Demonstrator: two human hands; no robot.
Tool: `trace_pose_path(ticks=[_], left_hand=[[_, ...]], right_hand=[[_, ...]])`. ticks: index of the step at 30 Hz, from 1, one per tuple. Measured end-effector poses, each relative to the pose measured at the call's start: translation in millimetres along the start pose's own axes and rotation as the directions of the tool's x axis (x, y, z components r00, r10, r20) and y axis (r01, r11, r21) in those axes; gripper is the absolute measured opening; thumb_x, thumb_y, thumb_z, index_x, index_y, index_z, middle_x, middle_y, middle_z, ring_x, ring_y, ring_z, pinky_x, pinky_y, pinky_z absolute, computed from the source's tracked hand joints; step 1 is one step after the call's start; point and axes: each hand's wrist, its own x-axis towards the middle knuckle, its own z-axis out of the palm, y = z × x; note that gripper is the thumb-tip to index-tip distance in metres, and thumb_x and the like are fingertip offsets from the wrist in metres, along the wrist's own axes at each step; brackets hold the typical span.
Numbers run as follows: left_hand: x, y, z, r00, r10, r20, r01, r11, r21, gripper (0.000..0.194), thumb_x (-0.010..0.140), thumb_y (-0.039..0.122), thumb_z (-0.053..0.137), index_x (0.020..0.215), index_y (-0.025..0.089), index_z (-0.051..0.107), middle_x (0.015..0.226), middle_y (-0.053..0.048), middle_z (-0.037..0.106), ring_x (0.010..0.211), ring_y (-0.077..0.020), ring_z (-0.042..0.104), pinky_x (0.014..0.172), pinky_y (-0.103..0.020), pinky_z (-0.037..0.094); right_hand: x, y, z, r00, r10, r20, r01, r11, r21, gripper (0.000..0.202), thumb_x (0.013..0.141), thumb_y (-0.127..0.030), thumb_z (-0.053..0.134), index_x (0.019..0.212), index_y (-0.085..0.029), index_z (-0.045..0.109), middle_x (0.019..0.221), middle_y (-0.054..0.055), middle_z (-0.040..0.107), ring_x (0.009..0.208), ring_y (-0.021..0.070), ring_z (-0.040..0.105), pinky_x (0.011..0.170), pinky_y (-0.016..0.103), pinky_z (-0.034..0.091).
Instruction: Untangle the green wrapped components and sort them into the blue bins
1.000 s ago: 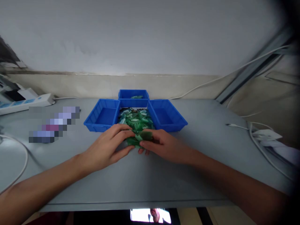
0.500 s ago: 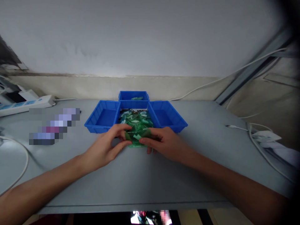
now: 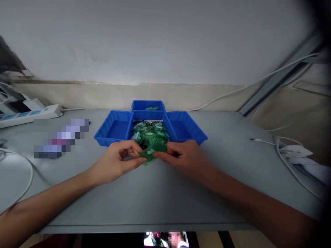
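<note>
Between both hands is a small green translucent plastic bag (image 3: 150, 151) with a pale little piece showing on or in it. My left hand (image 3: 115, 162) pinches the bag's left edge between thumb and fingers. My right hand (image 3: 190, 158) grips its right side, a fingertip or thumb pressed near the pale piece; its other fingers are partly hidden. Just behind the hands lies a heap of similar green bags (image 3: 152, 132) with pale pieces, between the left blue bin (image 3: 103, 140) and the right blue bin (image 3: 195, 134).
A third blue bin (image 3: 148, 113) behind the heap holds a few green pieces. To the left are a white power strip (image 3: 46, 113) and a blurred-out object (image 3: 62, 137). White cables and a plug (image 3: 296, 150) lie on the right. A lit screen (image 3: 157, 239) shows below the table edge.
The held bag has tilted, its left end now lower and closer to me. My right fingers are more curled, and my left hand has shifted slightly down.
</note>
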Motion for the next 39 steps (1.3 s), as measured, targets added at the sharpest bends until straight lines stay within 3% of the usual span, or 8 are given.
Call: trace_pose_path(ticks=[4,6,9,16,23,27,30,39], left_hand=[[-0.6,1.7,1.4,0.996,0.071,0.050,-0.073,0.997,0.032,0.012,0.072,0.022,0.058,0.070,0.014,0.050,0.067,0.001,0.052,0.064,-0.0094,0.050,0.059,-0.021,0.042],[-0.8,2.2,0.8,0.983,0.131,0.126,-0.143,0.985,0.091,0.008,0.074,0.021,0.056,0.076,0.014,0.052,0.077,-0.001,0.054,0.074,-0.0115,0.052,0.068,-0.024,0.043],[-2.0,3.7,-1.4,0.957,0.200,0.209,-0.240,0.953,0.184,0.011,0.076,0.018,0.053,0.086,0.015,0.054,0.088,-0.003,0.054,0.084,-0.0136,0.051,0.074,-0.025,0.042],[-5.3,5.5,-1.4,0.949,0.206,0.240,-0.256,0.946,0.201,0.017,0.080,0.018,0.047,0.097,0.017,0.050,0.092,-0.004,0.053,0.088,-0.0142,0.050,0.077,-0.026,0.042],[3.6,-8.3,-1.2,0.993,0.106,-0.044,-0.104,0.993,0.048,0.025,0.081,0.025,0.048,0.105,0.019,0.042,0.071,0.002,0.047,0.063,-0.0087,0.048,0.058,-0.019,0.042],[4.8,-8.5,-3.0,0.997,0.034,0.070,-0.037,0.998,0.051,0.013,0.082,0.029,0.046,0.081,0.016,0.046,0.058,0.005,0.046,0.051,-0.0069,0.046,0.047,-0.017,0.037],[3.4,-6.1,-3.9,0.992,0.016,0.128,-0.035,0.989,0.144,0.023,0.082,0.029,0.045,0.065,0.015,0.043,0.054,0.004,0.047,0.049,-0.0065,0.043,0.046,-0.016,0.034],[2.5,-8.1,-3.5,0.972,-0.009,0.234,-0.050,0.969,0.244,0.023,0.084,0.033,0.041,0.070,0.015,0.046,0.062,0.003,0.045,0.054,-0.0080,0.042,0.048,-0.018,0.035]], right_hand=[[-0.7,-5.0,0.5,0.988,-0.005,0.154,-0.022,0.985,0.172,0.031,0.077,-0.046,0.049,0.067,-0.018,0.055,0.053,-0.003,0.055,0.048,0.0075,0.047,0.046,0.020,0.030],[-0.7,-8.0,1.3,0.966,-0.081,0.246,0.006,0.957,0.290,0.027,0.076,-0.045,0.051,0.082,-0.019,0.056,0.065,-0.002,0.060,0.056,0.0089,0.053,0.051,0.019,0.035],[-0.9,-10.2,3.2,0.934,-0.157,0.322,0.016,0.916,0.400,0.029,0.074,-0.045,0.054,0.084,-0.018,0.052,0.068,-0.002,0.060,0.059,0.0086,0.055,0.052,0.018,0.038],[-0.7,-6.1,5.0,0.953,-0.121,0.278,0.040,0.959,0.280,0.017,0.081,-0.032,0.046,0.075,-0.016,0.051,0.062,-0.003,0.055,0.052,0.0073,0.048,0.050,0.020,0.033],[1.6,-3.0,-3.4,0.958,-0.098,0.271,0.015,0.957,0.290,0.014,0.082,-0.024,0.041,0.074,-0.016,0.051,0.062,-0.002,0.057,0.050,0.0069,0.045,0.047,0.019,0.031],[2.1,-2.3,-5.1,0.958,-0.076,0.277,-0.028,0.935,0.353,0.013,0.082,-0.023,0.042,0.089,-0.017,0.051,0.064,-0.002,0.058,0.051,0.0075,0.048,0.048,0.019,0.033],[2.7,-1.1,-3.0,0.967,-0.042,0.251,-0.047,0.940,0.337,0.019,0.083,-0.025,0.042,0.100,-0.019,0.047,0.061,-0.004,0.056,0.051,0.0087,0.049,0.048,0.020,0.033],[3.9,-0.9,-0.7,0.954,-0.038,0.298,-0.053,0.954,0.294,0.030,0.082,-0.024,0.044,0.112,-0.022,0.041,0.060,-0.005,0.054,0.054,0.0105,0.051,0.054,0.023,0.036]])
